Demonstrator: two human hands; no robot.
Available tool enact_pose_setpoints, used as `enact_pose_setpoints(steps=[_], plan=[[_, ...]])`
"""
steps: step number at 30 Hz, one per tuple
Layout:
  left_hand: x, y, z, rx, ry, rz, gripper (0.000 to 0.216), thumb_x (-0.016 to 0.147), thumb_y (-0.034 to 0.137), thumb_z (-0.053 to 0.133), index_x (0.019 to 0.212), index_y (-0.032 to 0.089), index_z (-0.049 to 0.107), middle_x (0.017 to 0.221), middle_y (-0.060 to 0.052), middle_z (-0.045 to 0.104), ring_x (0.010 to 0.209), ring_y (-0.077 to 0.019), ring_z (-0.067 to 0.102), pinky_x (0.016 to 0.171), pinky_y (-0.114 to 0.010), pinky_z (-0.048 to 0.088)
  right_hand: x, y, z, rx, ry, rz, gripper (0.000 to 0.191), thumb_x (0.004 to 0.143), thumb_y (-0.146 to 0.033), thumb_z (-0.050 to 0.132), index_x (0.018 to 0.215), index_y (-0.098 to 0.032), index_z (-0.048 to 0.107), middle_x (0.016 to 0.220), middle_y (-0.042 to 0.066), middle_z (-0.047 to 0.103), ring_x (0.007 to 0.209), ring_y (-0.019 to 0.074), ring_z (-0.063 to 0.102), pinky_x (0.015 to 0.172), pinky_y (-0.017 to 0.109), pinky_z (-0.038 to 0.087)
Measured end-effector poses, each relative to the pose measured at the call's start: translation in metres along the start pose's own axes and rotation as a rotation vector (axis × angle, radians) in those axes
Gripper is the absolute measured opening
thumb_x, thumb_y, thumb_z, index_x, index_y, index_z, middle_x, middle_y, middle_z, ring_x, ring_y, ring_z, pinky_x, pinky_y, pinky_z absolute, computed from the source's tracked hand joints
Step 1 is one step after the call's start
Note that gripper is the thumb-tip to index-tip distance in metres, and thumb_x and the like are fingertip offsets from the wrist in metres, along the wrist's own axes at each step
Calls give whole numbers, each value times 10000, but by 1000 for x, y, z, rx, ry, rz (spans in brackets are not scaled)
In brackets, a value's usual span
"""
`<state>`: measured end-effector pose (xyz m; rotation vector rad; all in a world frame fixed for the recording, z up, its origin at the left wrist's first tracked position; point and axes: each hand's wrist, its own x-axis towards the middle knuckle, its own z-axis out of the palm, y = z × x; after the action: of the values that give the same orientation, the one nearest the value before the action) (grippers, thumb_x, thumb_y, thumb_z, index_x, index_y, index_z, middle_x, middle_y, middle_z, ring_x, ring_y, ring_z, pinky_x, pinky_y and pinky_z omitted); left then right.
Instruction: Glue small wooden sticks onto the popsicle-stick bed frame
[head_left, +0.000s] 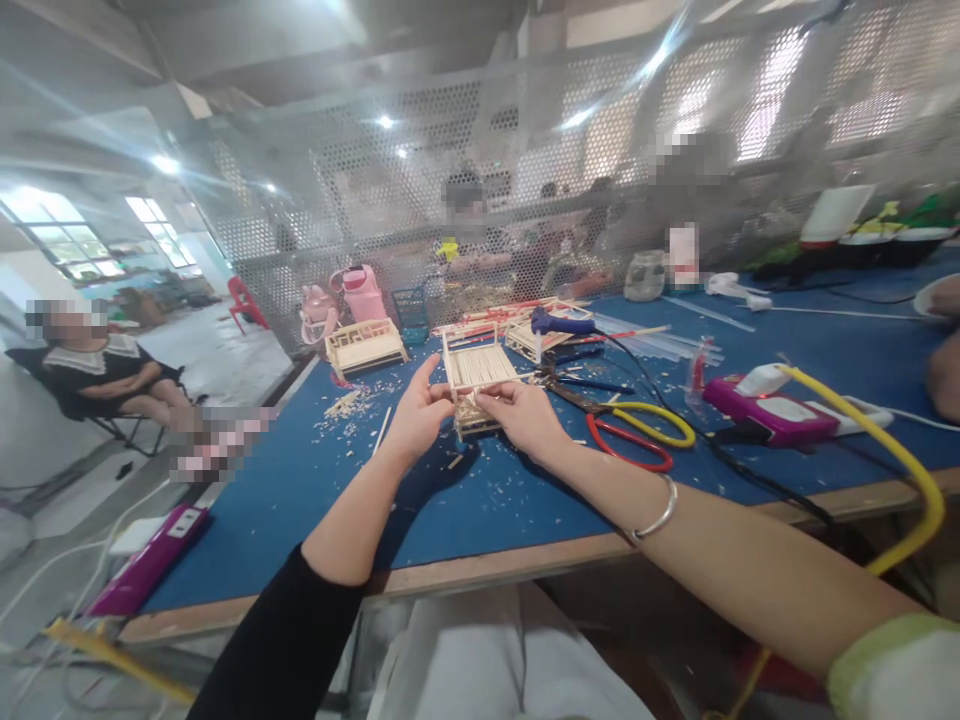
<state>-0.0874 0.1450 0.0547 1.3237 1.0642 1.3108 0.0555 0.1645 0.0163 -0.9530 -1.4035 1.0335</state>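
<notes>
A miniature chair built of pale wooden sticks (480, 366) stands on the blue tabletop, with a slatted seat and a raised back. My left hand (414, 412) is at its left front corner, thumb against the frame and index finger stretched upward; the other fingers curl at its side. From the right, my right hand (529, 418) reaches over the front of the chair, thumb and fingertips pinched together near a small pale bit. What exactly lies in that pinch is too small to make out. A silver bangle (660, 508) circles my right wrist.
Another stick bench (365, 346) stands back left beside wood scraps (345, 404). At right lie red-and-yellow-handled scissors (637, 425), a blue glue gun (562, 322) with its cord, and a purple power strip (772, 412). A person (105, 360) sits at far left.
</notes>
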Motion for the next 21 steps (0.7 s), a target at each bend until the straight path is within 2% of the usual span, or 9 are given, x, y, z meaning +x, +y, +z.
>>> enact_pose_setpoints(steps=[2,5,9,13,16,18,21], plan=[[-1,0,-1,33,19,5,917,580,26,587,1432,106,256,677,33,677,672,-107,588,699,-232,422,1,0,1,29,9,20,178,671,-318,643,713,-149,680,638,28,696,584,161,602,584,269,464],[-2,1,-2,75,63,10,741,673,167,645,1367,131,388,744,10,680,707,-109,592,671,-226,428,2,-1,0,60,11,40,159,661,-305,617,699,-158,664,619,9,677,562,148,579,535,245,438],[0,-2,-5,128,93,33,524,758,385,651,1219,161,542,781,-12,685,702,-115,599,635,-225,438,-3,-9,-7,73,-16,82,111,636,-273,570,591,-180,610,486,-37,568,464,112,475,436,219,335],[5,-7,-11,159,165,57,414,786,464,621,1057,152,601,700,5,642,613,-90,566,569,-205,421,-8,-24,-23,93,-200,177,140,544,-235,559,434,-203,478,331,-77,360,323,66,251,343,221,165],[5,-7,-13,148,140,57,418,791,486,605,1037,150,588,675,11,627,576,-82,550,547,-204,422,-6,-36,-39,155,-280,179,79,522,-246,554,495,-212,488,332,-98,311,324,55,184,347,213,121],[4,-7,-13,143,105,53,446,781,498,605,1058,150,575,689,7,635,579,-85,559,545,-208,428,0,-41,-48,240,-154,80,81,546,-273,546,561,-223,484,361,-107,299,344,60,191,362,212,141],[3,-6,-12,150,53,55,483,731,461,664,1084,147,562,729,-2,659,605,-91,577,556,-215,434,10,-39,-54,285,303,-65,95,580,-295,518,599,-232,449,428,-94,332,384,74,248,381,219,184]])
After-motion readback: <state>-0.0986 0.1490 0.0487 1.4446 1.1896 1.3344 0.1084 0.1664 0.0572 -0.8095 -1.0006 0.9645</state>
